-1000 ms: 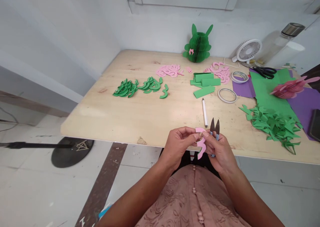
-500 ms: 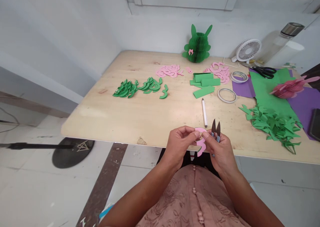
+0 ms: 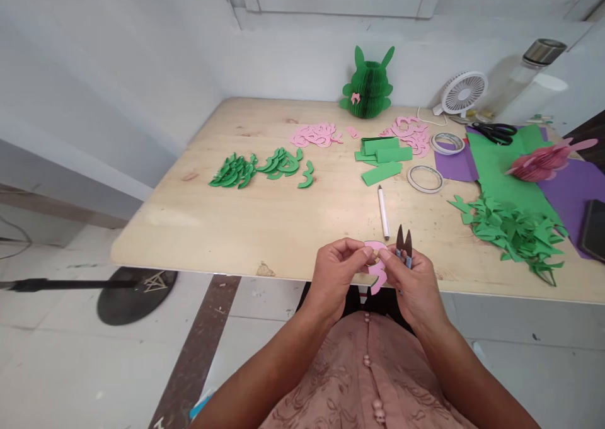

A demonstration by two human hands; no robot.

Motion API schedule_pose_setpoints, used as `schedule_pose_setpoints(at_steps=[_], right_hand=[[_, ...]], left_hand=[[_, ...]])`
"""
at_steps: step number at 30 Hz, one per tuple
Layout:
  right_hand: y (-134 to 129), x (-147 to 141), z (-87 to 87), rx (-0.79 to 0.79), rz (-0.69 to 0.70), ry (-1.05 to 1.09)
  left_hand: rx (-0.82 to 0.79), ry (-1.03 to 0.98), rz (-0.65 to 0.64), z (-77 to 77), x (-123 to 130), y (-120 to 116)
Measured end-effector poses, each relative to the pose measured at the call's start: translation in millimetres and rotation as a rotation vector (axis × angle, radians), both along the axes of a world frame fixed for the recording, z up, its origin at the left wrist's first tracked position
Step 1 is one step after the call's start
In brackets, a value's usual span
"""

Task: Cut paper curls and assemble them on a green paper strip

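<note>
Between both hands, at the table's front edge, is a wavy pink paper cutout (image 3: pixel 377 269) with a bit of green showing along its lower edge. My left hand (image 3: pixel 341 271) is closed, pinching its upper left part between thumb and fingers. My right hand (image 3: pixel 416 284) pinches the same cutout at its right side. A pair of thread snips (image 3: pixel 404 246) also rests in my right hand, dark blades pointing up and slightly parted; its handles are partly hidden by the fingers. A white pen (image 3: pixel 383 211) lies on the table just beyond the hands.
Green curved cutouts (image 3: pixel 234 170) and pink cutouts (image 3: pixel 312 135) lie in piles. Green strips (image 3: pixel 382 158), tape rolls (image 3: pixel 425 179), green scraps (image 3: pixel 515 230) and black scissors (image 3: pixel 495 131) are to the right. A green honeycomb paper figure (image 3: pixel 371 90) and a small fan (image 3: pixel 460 93) stand behind.
The whole view has shifted slightly, so things on the table appear a little further left. Both hands keep their grip on the pink cutout, nearly unmoved.
</note>
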State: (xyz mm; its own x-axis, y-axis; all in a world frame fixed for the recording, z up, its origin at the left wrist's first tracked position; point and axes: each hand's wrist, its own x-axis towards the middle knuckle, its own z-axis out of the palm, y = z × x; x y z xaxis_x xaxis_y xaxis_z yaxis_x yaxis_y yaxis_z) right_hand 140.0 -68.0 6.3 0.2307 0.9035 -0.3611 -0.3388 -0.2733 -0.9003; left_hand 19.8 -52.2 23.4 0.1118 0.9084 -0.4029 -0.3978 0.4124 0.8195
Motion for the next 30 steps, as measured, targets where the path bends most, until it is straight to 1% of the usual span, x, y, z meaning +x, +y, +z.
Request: schedule_pose_setpoints(at_steps=[6,14,17,22,24,30], right_hand=[[0.2,-0.2,1.7,0.002,0.001,0.005],[0.0,1.5,-3.2,0.034,0.035,-0.066],[-0.4,3.3,-2.4,0.049,0.078,-0.081],[-3.2,9.5,-0.2,0.152,0.22,-0.084],[-4.6,11.7,-1.6,0.173,0.243,-0.101],[-7.8,13.6,-7.3,0.166,0.278,-0.197]], left_hand=[[-0.043,-0.046,0.007,1.8,2.0,-0.6],[-0.012,-0.052,0.051,0.2,7.7,-1.6],[-0.007,-0.05,0.055,-0.4,6.2,-0.9],[-0.015,-0.057,0.098,2.7,1.2,3.3],[-0.034,-0.09,0.101,5.0,0.4,4.8],[-0.076,-0.167,0.103,7.8,1.6,5.4]])
